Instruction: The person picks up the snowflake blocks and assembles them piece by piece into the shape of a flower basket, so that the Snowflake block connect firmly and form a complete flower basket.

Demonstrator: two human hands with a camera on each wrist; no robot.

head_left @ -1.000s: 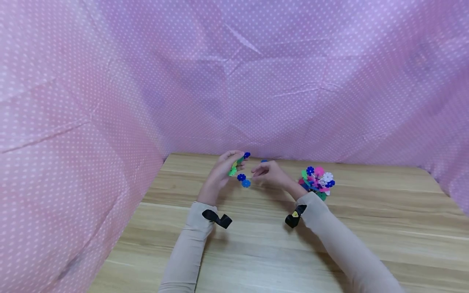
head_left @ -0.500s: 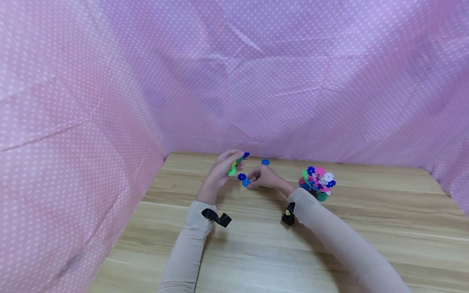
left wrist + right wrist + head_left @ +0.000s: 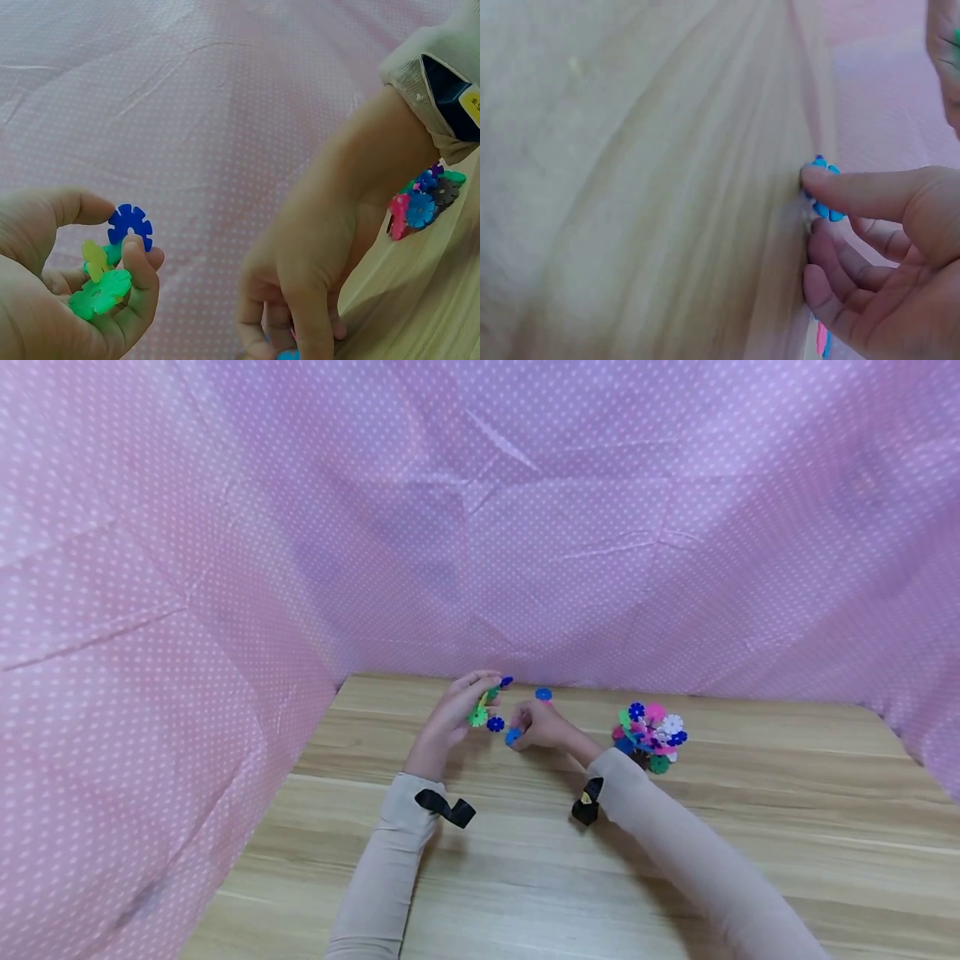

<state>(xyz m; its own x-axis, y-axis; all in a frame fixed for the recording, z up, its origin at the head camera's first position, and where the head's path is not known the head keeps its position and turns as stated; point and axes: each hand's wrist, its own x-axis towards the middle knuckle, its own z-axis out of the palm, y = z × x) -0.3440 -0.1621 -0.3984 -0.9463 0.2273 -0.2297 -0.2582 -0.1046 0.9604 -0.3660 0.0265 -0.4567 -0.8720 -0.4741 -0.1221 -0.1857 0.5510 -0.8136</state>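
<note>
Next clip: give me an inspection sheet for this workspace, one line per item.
Surface: wooden table, light grain.
Job's things: small assembly of green and dark blue snowflake discs; light blue disc on the table.
Clutter: multicoloured disc cluster; loose blue disc.
Hands: left hand holds the assembly; right hand pinches the light blue disc.
Cables: nothing seen.
Surroundings: pink polka-dot cloth on three sides.

No legible text, brand, number or sign. A yellow label (image 3: 471,107) on the dark wrist strap (image 3: 450,90) bears marks too small to read.
</note>
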